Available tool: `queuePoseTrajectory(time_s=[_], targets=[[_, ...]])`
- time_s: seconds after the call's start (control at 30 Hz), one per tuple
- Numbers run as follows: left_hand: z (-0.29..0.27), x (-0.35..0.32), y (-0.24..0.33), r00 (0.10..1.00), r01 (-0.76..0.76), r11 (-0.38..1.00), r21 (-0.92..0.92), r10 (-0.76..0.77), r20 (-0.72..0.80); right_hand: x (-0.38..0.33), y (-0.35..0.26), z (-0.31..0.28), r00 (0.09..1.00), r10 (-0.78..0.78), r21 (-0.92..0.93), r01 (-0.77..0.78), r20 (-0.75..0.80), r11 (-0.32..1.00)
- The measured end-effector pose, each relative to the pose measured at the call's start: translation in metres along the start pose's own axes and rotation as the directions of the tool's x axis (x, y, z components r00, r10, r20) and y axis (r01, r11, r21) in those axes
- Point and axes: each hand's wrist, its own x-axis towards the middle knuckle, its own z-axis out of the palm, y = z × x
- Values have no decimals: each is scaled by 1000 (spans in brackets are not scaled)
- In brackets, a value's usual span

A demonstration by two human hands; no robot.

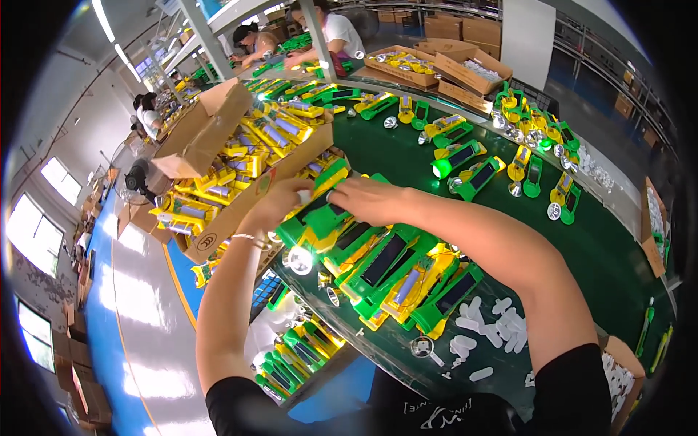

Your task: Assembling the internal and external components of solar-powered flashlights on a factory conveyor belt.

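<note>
Bending in over a heap of green and yellow lamps, both hands meet at its upper left, beside a carton. The right hand reaches across with its fingers curled onto a green casing, gripping it near the top of the heap. The left hand is close by on the other side of that casing, fingers bent toward it; they are partly hidden, so I cannot tell whether they pinch it or only rest there. A pale bracelet circles the left wrist.

Yellow parts fill the carton beside the left hand. A bright reflector sits at the heap's left edge, below the hands. The heap lies on a dark green belt, with white pieces loose near its lower right end. More lamps are spread along the belt beyond the right forearm, some with silver reflectors. Below the belt's near edge lies another group of green pieces. Across the belt, a co-worker in white leans over the work
</note>
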Motion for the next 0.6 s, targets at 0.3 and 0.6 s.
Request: queuePoseTrajectory(time_s=[0.3, 0.6], targets=[[36, -17, -3, 891, -412, 759, 504, 451, 49, -20, -6, -1, 983, 156, -149, -170, -101, 974], [147, 26, 122, 861, -506, 809, 300, 492, 126, -371, 101, -86, 552, 823, -186, -830, -138, 525]])
